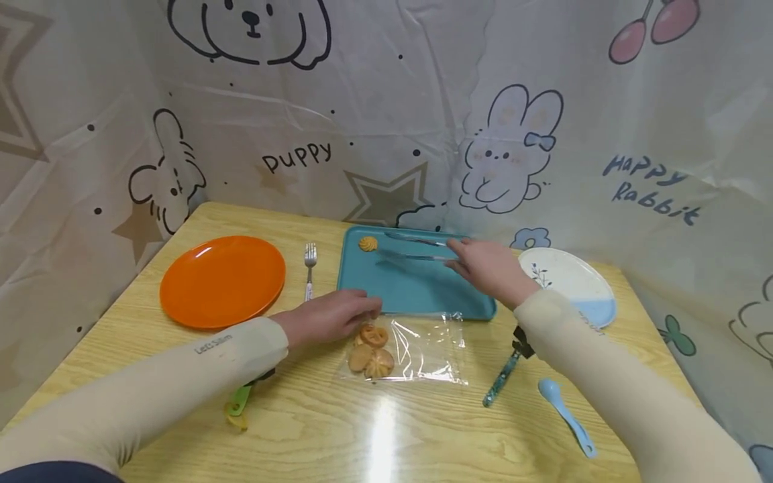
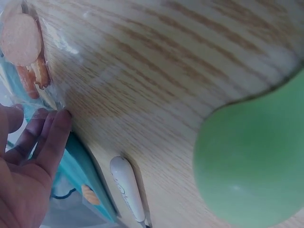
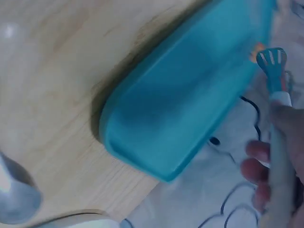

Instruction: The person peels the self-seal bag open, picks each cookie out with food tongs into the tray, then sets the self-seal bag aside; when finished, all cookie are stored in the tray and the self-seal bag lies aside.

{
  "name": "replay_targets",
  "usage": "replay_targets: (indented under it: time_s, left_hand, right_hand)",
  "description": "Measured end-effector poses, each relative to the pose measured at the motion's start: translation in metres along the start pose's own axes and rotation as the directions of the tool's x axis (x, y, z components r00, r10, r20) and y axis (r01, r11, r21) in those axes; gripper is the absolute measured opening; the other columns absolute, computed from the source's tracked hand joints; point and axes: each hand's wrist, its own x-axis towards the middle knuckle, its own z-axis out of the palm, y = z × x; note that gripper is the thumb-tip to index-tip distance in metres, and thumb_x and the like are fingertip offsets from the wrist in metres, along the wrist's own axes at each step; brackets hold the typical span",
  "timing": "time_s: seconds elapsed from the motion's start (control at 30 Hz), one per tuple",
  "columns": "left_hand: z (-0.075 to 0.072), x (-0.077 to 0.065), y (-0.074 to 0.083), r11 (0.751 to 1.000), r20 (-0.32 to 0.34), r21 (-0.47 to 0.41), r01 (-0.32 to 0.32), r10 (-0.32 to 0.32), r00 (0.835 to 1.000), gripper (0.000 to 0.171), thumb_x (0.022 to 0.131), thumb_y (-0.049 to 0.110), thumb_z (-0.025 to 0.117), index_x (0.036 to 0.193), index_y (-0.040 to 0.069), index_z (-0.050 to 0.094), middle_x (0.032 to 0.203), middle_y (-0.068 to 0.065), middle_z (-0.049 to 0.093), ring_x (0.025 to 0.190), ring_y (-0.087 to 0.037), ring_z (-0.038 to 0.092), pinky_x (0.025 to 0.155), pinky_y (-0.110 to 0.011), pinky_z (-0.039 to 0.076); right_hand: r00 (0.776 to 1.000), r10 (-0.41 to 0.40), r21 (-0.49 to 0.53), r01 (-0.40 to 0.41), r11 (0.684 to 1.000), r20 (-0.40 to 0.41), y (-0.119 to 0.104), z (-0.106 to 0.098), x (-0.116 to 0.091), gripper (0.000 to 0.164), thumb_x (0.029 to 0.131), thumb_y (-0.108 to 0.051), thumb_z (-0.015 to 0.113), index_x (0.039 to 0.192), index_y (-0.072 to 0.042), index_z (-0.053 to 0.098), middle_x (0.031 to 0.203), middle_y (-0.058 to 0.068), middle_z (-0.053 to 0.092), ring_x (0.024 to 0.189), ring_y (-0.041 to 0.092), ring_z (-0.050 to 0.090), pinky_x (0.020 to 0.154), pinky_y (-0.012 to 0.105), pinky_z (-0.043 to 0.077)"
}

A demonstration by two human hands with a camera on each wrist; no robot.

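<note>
My right hand (image 1: 492, 268) grips a pair of tongs (image 1: 423, 257) above the blue-green tray (image 1: 417, 288). Their two arms are spread, with slotted teal tips (image 3: 273, 66) near a small swirled cookie (image 1: 368, 243) in the tray's far left corner. Nearer to me, at the tray's front edge, lies a clear plastic bag (image 1: 425, 349) with several cookies (image 1: 371, 352) at its left end, one pretzel-shaped. My left hand (image 1: 335, 314) reaches to the bag's upper left corner. Its fairly straight fingers (image 2: 54, 137) touch the plastic there, thumb apart from them.
An orange plate (image 1: 223, 282) and a fork (image 1: 310, 268) are left of the tray. To the right are a white-and-blue plate (image 1: 594, 288), partly behind my right arm, a patterned teal handle (image 1: 501, 381) and a light blue spoon (image 1: 566, 416). A green-and-yellow item (image 1: 238, 406) shows below my left forearm.
</note>
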Motion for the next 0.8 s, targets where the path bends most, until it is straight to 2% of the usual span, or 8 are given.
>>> replay_targets:
  time_s: [0.1, 0.17, 0.27, 0.33, 0.47, 0.67, 0.73, 0.8]
  left_hand:
    - [0.006, -0.001, 0.0, 1.0, 0.012, -0.006, -0.003, 0.003, 1.0, 0.007, 0.099, 0.013, 0.052, 0.099, 0.015, 0.059, 0.086, 0.003, 0.059, 0.079, -0.011, 0.051, 0.072, -0.023, 0.047]
    - [0.008, -0.002, 0.001, 1.0, 0.022, -0.007, 0.002, -0.002, 1.0, 0.008, 0.1, 0.013, 0.052, 0.1, 0.016, 0.059, 0.087, 0.004, 0.058, 0.08, -0.01, 0.051, 0.073, -0.022, 0.047]
    - [0.005, -0.003, 0.0, 1.0, 0.005, -0.011, 0.018, -0.018, 1.0, 0.007, 0.1, 0.013, 0.052, 0.099, 0.016, 0.058, 0.083, 0.005, 0.055, 0.078, -0.011, 0.05, 0.07, -0.023, 0.045]
    - [0.002, -0.004, -0.001, 0.999, -0.004, -0.01, 0.034, -0.034, 0.999, 0.006, 0.099, 0.013, 0.053, 0.099, 0.016, 0.058, 0.082, 0.006, 0.053, 0.077, -0.011, 0.049, 0.069, -0.022, 0.045]
    - [0.0, -0.005, -0.003, 0.999, -0.01, -0.004, 0.042, -0.043, 0.999, 0.007, 0.099, 0.012, 0.054, 0.101, 0.017, 0.058, 0.084, 0.007, 0.054, 0.079, -0.01, 0.05, 0.072, -0.022, 0.046]
    - [0.002, -0.002, -0.005, 1.0, -0.015, -0.004, 0.019, -0.019, 1.0, 0.008, 0.099, 0.013, 0.053, 0.103, 0.017, 0.059, 0.087, 0.006, 0.057, 0.081, -0.01, 0.052, 0.074, -0.023, 0.048]
    - [0.002, -0.002, -0.005, 1.0, -0.015, -0.003, 0.024, -0.024, 1.0, 0.009, 0.099, 0.012, 0.053, 0.103, 0.017, 0.059, 0.087, 0.005, 0.057, 0.081, -0.011, 0.052, 0.074, -0.023, 0.048]
    - [0.001, -0.002, -0.005, 1.0, -0.015, -0.002, 0.03, -0.03, 0.999, 0.01, 0.099, 0.011, 0.053, 0.104, 0.017, 0.06, 0.088, 0.004, 0.058, 0.082, -0.011, 0.052, 0.074, -0.023, 0.048]
  right_hand:
    - [0.993, 0.065, 0.171, -0.081, 0.982, 0.094, 0.013, -0.01, -0.028, 0.045, 0.097, -0.042, 0.055, 0.128, -0.01, 0.057, 0.109, 0.009, 0.07, 0.091, 0.025, 0.068, 0.077, 0.044, 0.055]
    - [0.982, 0.089, 0.305, -0.137, 0.942, 0.167, 0.023, -0.017, -0.05, 0.047, 0.098, -0.044, 0.053, 0.129, -0.009, 0.056, 0.103, 0.009, 0.069, 0.084, 0.023, 0.068, 0.075, 0.041, 0.055]
    - [0.966, 0.081, 0.479, -0.193, 0.856, 0.244, 0.039, -0.031, -0.083, 0.037, 0.099, -0.042, 0.053, 0.119, -0.012, 0.059, 0.086, 0.004, 0.065, 0.065, 0.016, 0.063, 0.06, 0.033, 0.051]
    - [0.954, 0.044, 0.571, -0.214, 0.793, 0.296, 0.049, -0.038, -0.103, 0.029, 0.099, -0.037, 0.053, 0.114, -0.013, 0.06, 0.077, 0.001, 0.062, 0.055, 0.014, 0.058, 0.052, 0.029, 0.048]
    - [0.924, -0.074, 0.687, -0.224, 0.691, 0.376, 0.066, -0.043, -0.141, 0.019, 0.101, -0.029, 0.052, 0.106, -0.014, 0.062, 0.073, -0.002, 0.062, 0.05, 0.013, 0.058, 0.047, 0.027, 0.047]
    - [0.864, -0.251, 0.821, -0.267, 0.505, 0.436, 0.072, -0.031, -0.175, 0.018, 0.103, -0.017, 0.047, 0.105, -0.009, 0.063, 0.069, 0.017, 0.06, 0.045, 0.016, 0.058, 0.042, 0.029, 0.048]
    - [0.858, -0.278, 0.838, -0.268, 0.475, 0.432, 0.067, -0.026, -0.177, 0.018, 0.102, -0.016, 0.047, 0.105, -0.007, 0.063, 0.07, 0.023, 0.058, 0.044, 0.016, 0.057, 0.041, 0.028, 0.048]
    - [0.856, -0.291, 0.845, -0.266, 0.463, 0.428, 0.061, -0.023, -0.176, 0.019, 0.102, -0.016, 0.048, 0.104, -0.005, 0.063, 0.069, 0.026, 0.057, 0.043, 0.019, 0.056, 0.04, 0.028, 0.048]
